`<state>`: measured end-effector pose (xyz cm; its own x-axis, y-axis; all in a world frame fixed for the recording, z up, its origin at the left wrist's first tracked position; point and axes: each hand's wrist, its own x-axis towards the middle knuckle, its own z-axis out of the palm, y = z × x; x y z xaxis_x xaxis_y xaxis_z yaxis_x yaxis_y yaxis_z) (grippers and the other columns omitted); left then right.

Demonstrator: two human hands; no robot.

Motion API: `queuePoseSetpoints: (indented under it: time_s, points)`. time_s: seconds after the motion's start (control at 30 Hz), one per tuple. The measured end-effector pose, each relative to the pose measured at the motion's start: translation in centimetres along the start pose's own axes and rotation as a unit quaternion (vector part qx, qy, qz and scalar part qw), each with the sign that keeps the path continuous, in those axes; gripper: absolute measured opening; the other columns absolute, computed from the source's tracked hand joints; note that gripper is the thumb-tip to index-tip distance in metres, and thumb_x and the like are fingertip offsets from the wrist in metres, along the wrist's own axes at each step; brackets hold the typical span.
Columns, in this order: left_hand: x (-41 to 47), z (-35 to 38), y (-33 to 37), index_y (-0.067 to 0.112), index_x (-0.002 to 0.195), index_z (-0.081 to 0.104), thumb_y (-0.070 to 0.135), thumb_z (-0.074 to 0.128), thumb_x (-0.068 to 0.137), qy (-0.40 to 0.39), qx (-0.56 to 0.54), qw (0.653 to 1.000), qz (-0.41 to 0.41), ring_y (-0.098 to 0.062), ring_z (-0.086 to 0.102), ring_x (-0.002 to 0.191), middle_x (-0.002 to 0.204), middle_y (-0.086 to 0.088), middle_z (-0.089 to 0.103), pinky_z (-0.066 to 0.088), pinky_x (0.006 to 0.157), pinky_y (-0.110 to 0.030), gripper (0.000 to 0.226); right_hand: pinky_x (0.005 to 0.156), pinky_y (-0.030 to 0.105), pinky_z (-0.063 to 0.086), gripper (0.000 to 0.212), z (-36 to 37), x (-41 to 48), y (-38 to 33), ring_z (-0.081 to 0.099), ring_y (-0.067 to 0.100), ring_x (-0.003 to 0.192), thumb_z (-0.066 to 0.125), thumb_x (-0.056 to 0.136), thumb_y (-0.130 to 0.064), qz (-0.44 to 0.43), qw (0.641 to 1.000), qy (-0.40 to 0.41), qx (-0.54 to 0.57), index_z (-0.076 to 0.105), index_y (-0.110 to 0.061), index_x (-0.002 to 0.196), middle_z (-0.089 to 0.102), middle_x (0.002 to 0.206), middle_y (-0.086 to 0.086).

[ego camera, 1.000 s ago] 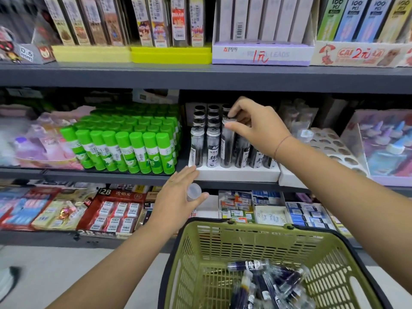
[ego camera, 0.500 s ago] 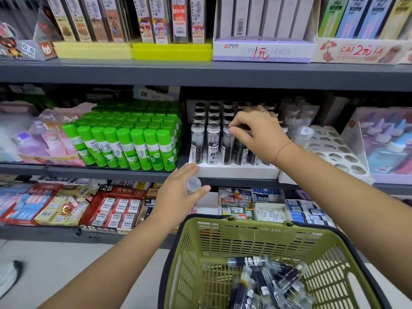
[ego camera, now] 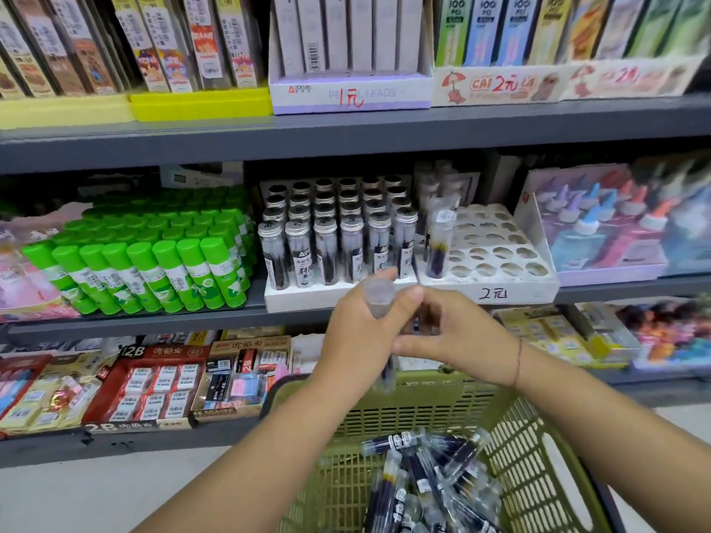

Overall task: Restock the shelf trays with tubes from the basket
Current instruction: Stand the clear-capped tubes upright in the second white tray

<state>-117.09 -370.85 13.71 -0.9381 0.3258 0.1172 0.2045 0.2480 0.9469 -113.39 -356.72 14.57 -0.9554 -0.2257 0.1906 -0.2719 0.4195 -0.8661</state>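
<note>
1. The full tray [ego camera: 327, 298], white and packed with upright silver-capped tubes [ego camera: 338, 240], stands on the middle shelf; every place below is given from it.
2. The left hand [ego camera: 358, 332] is just in front of the full tray's front edge. Its thumb and curled fingers grip a clear tube [ego camera: 379, 302], which tilts with its cap end up against the tray's front.
3. The right hand [ego camera: 458, 336] is in front of the full tray and a little to its right, just beside the held tube. Its fingers are curled toward the tube and its thumb points at it, but blur hides whether they touch or pinch it.
4. The holed tray [ego camera: 496, 259], marked "2元", touches the full tray's right side. It has a few tubes in its left column, and its other holes are bare.
5. The green basket [ego camera: 519, 455] is below and in front of the full tray, under both wrists, with loose dark tubes [ego camera: 423, 475] heaped inside.
6. Green glue sticks [ego camera: 154, 271] stand just left of the full tray on the same shelf.
7. Red "2B" eraser boxes [ego camera: 150, 386] lie on the shelf below the full tray, to its left.
</note>
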Motion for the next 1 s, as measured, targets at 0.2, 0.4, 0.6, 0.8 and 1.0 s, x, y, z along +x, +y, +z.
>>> queuePoseSetpoints:
  time_s: [0.2, 0.4, 0.6, 0.8, 1.0]
  points:
    - [1.5, 5.3, 1.5, 0.027, 0.137, 0.051, 0.072, 0.046, 0.078, -0.053, 0.005, 0.998, 0.031, -0.010, 0.051, 0.125, 0.136, 0.009, 0.056, 0.040, 0.107, -0.035, 0.075, 0.069, 0.045, 0.048, 0.025, -5.1, -1.6, 1.8, 0.054, 0.028, 0.070, 0.074, 0.078, -0.025, 0.001, 1.000, 0.027, 0.000, 0.060, -0.028, 0.098, 0.061, 0.084, 0.019]
    - [3.1, 6.5, -1.9, 0.021, 0.151, 0.029, 0.063, 0.022, 0.088, -0.068, 0.274, 0.953, 0.105, -0.010, 0.016, 0.145, 0.158, 0.006, 0.026, 0.012, 0.120, -0.031, 0.076, 0.071, 0.023, 0.047, 0.069, -12.1, -0.1, 2.5, 0.053, 0.020, 0.072, 0.067, 0.085, -0.016, -0.005, 0.985, 0.129, -0.117, 0.029, -0.035, 0.140, 0.053, 0.080, -0.007]
    - [3.1, 6.9, -4.9, 0.023, 0.155, 0.007, 0.058, 0.028, 0.097, -0.073, 0.402, 0.901, 0.146, -0.009, -0.003, 0.148, 0.163, 0.008, 0.002, -0.010, 0.114, -0.020, 0.071, 0.076, 0.033, 0.040, 0.047, -15.1, 6.3, 4.0, 0.056, 0.030, 0.088, 0.063, 0.087, -0.034, 0.060, 0.915, 0.299, -0.265, 0.043, -0.014, 0.124, 0.062, 0.099, 0.011]
    - [3.4, 6.5, -5.3, 0.025, 0.155, 0.005, 0.058, 0.024, 0.097, -0.073, 0.415, 0.892, 0.164, -0.006, -0.005, 0.148, 0.163, 0.010, 0.001, -0.012, 0.114, -0.019, 0.070, 0.081, 0.039, 0.050, 0.051, -13.9, 10.6, 6.1, 0.062, 0.031, 0.082, 0.067, 0.084, -0.030, 0.050, 0.928, 0.278, -0.244, 0.045, -0.018, 0.128, 0.066, 0.088, 0.012]
    - [3.4, 6.4, -5.4, 0.027, 0.154, 0.002, 0.060, 0.022, 0.095, -0.079, 0.407, 0.894, 0.170, 0.004, -0.013, 0.140, 0.162, 0.011, 0.000, -0.014, 0.112, -0.018, 0.071, 0.086, 0.029, 0.049, 0.045, -13.5, 10.9, 5.8, 0.061, 0.022, 0.084, 0.069, 0.083, -0.021, 0.029, 0.947, 0.251, -0.199, 0.055, -0.019, 0.127, 0.062, 0.086, 0.004]
